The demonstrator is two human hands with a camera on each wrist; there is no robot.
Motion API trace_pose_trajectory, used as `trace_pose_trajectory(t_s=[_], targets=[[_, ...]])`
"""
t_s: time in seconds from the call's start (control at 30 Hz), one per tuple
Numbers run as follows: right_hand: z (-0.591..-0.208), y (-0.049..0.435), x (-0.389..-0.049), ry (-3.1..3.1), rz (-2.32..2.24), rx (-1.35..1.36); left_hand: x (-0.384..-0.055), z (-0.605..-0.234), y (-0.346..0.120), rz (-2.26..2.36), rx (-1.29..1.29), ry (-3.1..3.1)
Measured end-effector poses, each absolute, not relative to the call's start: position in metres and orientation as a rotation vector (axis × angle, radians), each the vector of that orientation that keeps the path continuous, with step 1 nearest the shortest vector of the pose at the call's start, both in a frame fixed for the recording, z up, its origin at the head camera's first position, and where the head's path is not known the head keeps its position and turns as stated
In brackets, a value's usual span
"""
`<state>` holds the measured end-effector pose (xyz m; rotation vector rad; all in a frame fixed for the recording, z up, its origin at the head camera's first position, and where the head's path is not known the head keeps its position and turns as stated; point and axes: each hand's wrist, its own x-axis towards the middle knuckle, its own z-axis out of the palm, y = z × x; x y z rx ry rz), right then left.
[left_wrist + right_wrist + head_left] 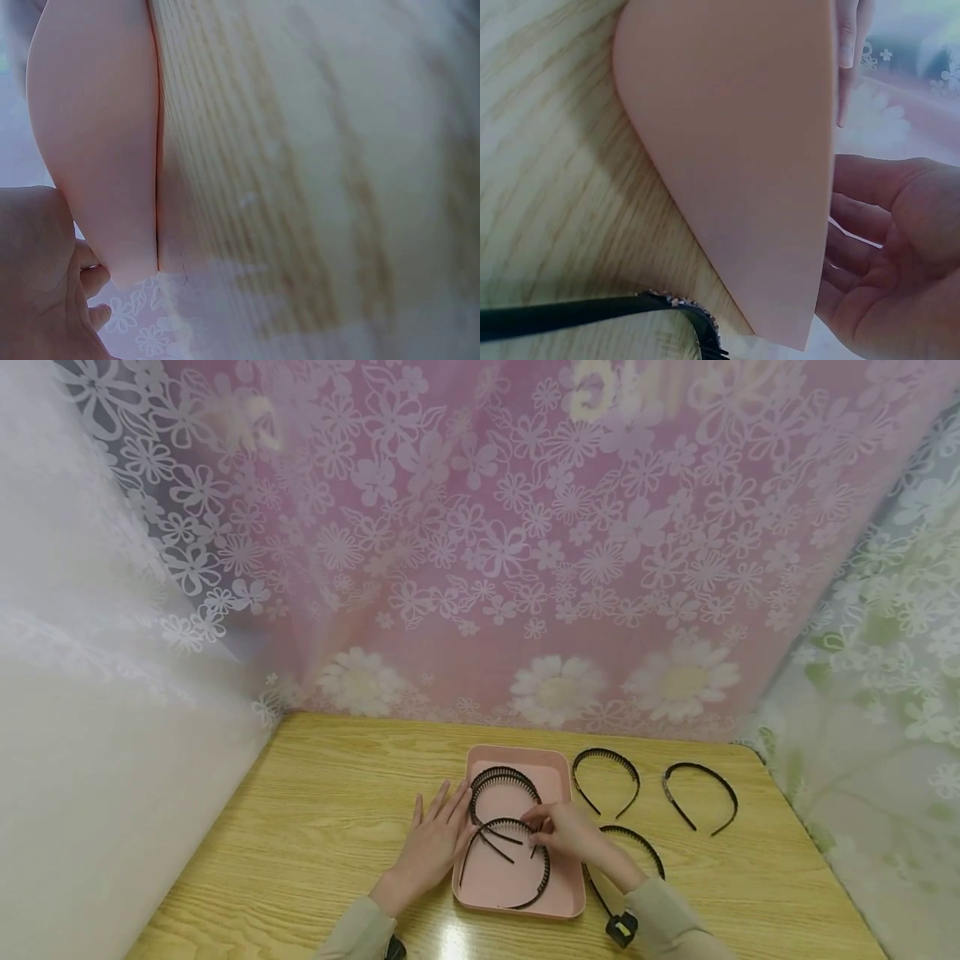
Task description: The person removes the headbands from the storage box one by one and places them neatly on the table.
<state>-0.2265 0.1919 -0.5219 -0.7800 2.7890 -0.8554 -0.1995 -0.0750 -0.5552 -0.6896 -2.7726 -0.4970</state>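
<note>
Your left sleeve (360,931) and right sleeve (670,914) are nearest the camera, bottom of head view. Left hand (433,843): fingers straight and spread at the pink tray's (495,887) left rim, grip not wrapped round anything. Right hand (573,835): thumb and fingers bent in over the tray's right side, tips at the black headbands; can't tell if that grip is pinching one or only touching. In the tray: an overlapping toothed pair (506,770) at the far end, lower headband (546,870) crossing their ends. On the surface (337,802), right of the tray: far headband (606,752), rightmost headband (697,767) and near headband (637,837), that last one partly under your right forearm.
</note>
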Motion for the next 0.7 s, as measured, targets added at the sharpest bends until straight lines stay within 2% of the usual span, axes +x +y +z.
trace_pose_trajectory(t_s=[0.7], targets=[[-0.514, 0.206, -0.216, 2.415, -1.286, -0.745, -0.2, -0.556, -0.073, -0.471, -0.683, -2.752]])
